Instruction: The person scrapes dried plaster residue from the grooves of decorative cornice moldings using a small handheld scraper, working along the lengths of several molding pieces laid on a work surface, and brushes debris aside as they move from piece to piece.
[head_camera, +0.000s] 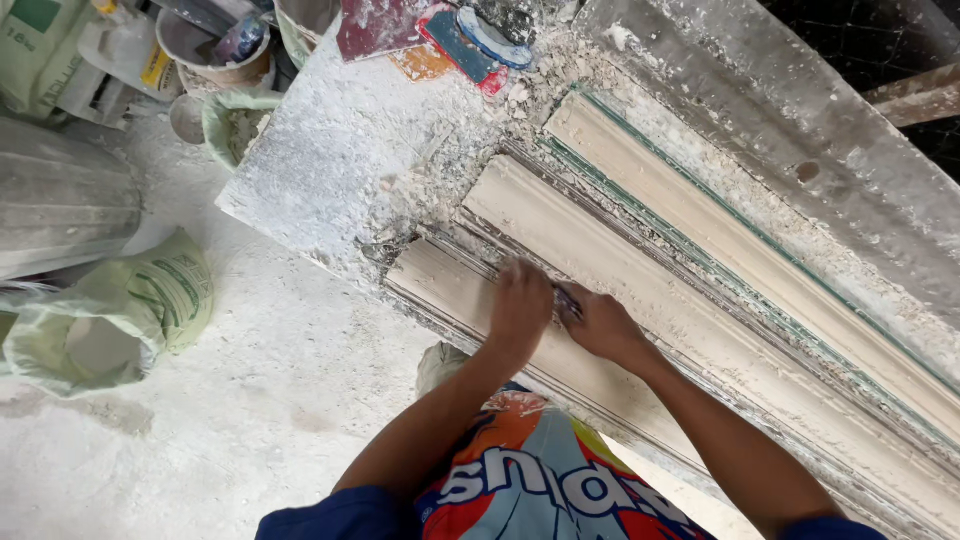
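**Both hands pressed on the nearest plaster moulding**

The person leaned over a dusty workbench (340, 150) on which three long plaster mouldings lay side by side. The left hand (520, 305) rested knuckles up on the nearest moulding (450, 285), close to its end, fingers curled down against the plaster; whether it clutched anything I could not tell. Just beside it, further along the same moulding, the right hand (603, 325) was closed around a small dark tool (567, 300), whose tip showed between the two hands, touching the plaster. The middle moulding (560, 220) ran just beyond the hands, and the far moulding (650, 170) beyond that. Past the near moulding's end, a red and blue trowel (470, 45) lay on the bench. On the floor below that end, an open green sack (120, 315) slumped.
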